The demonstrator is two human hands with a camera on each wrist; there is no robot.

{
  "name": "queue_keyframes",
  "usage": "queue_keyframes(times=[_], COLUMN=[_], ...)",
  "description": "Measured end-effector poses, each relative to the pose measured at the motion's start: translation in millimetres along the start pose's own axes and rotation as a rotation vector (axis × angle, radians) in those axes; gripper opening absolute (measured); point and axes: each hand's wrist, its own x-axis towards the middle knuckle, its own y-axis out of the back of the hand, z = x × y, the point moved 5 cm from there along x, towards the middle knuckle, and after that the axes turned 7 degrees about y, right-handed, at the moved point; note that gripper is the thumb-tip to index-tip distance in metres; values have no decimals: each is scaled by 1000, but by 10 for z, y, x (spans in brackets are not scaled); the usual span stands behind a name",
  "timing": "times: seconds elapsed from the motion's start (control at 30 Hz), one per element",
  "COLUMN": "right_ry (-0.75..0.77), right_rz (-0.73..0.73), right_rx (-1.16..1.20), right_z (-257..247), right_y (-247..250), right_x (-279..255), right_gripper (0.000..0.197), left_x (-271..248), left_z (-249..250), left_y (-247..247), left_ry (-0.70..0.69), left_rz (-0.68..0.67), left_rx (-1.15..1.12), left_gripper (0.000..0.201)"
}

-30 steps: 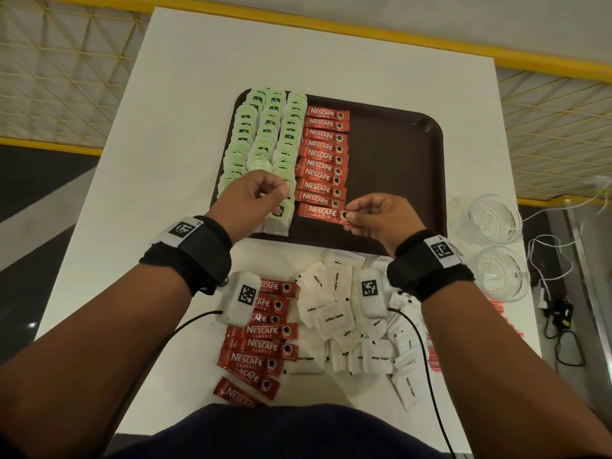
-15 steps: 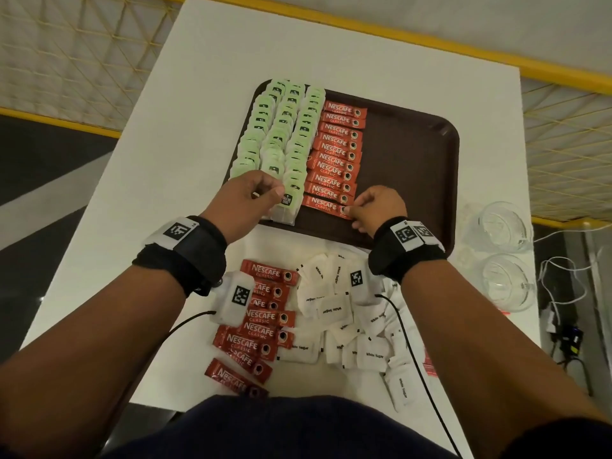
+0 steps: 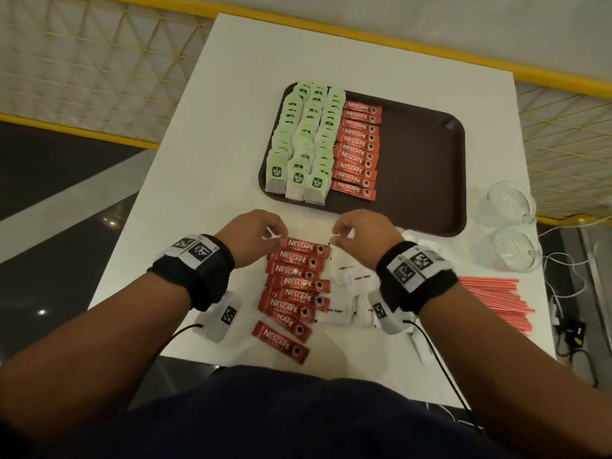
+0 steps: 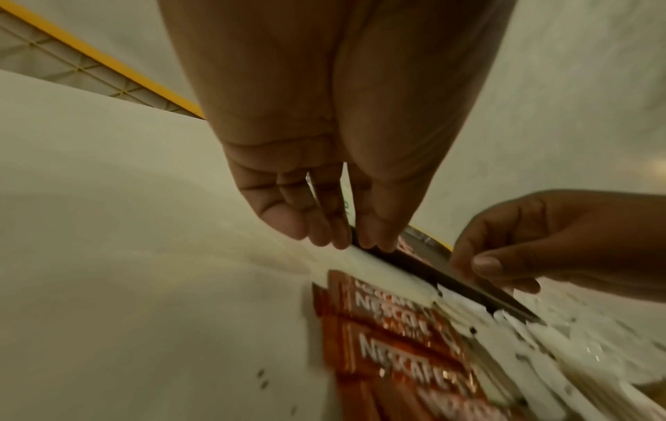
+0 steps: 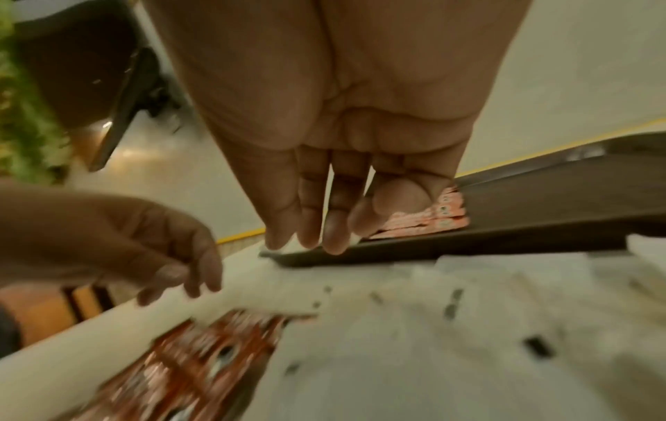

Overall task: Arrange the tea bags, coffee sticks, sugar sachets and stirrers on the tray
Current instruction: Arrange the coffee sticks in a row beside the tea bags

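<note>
The brown tray (image 3: pixel 420 167) holds three columns of green tea bags (image 3: pixel 304 144) and one column of red coffee sticks (image 3: pixel 356 150); its right half is bare. In front of it lie loose coffee sticks (image 3: pixel 294 286) and white sugar sachets (image 3: pixel 351 279). My left hand (image 3: pixel 271 235) hovers over the top loose stick, fingers pointing down and loosely together, holding nothing (image 4: pixel 346 242). My right hand (image 3: pixel 339 236) hovers over the near edge of the sachets, fingers down, thumb close to them, with nothing seen in it (image 5: pixel 324 242). Red stirrers (image 3: pixel 493 299) lie at the right.
Two glass cups (image 3: pixel 506 207) (image 3: pixel 510 250) stand right of the tray, near the table's right edge. Cables hang off that edge. A yellow-framed mesh railing runs behind and left of the white table (image 3: pixel 205 160). The wrist views are motion-blurred.
Both hands have drawn back from the tray's front to the loose pile. The coffee stick my right hand was touching now lies at the front of the red column.
</note>
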Motion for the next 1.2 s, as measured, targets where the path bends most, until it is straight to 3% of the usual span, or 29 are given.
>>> queue_keyframes(times=[0.17, 0.3, 0.43, 0.73, 1.03, 1.2], right_ry=[25, 3, -24, -93, -51, -156], right_rz=[-96, -93, -60, 17, 104, 286], right_rx=[-243, -370, -343, -37, 291, 491], right_z=[-312, -380, -389, -319, -73, 360], right_y=[-426, -531, -540, -433, 3, 227], right_x=[56, 109, 138, 93, 53, 38], right_gripper=[50, 36, 29, 18, 17, 15], left_x=[-73, -35, -13, -41, 55, 161], left_z=[-45, -39, -11, -71, 38, 92], left_y=[-142, -219, -241, -62, 178, 275], left_ry=[-33, -21, -29, -43, 11, 39], left_rz=[-13, -1, 24, 64, 52, 101], left_rx=[150, 242, 283, 82, -277, -395], left_gripper=[30, 42, 34, 12, 13, 16])
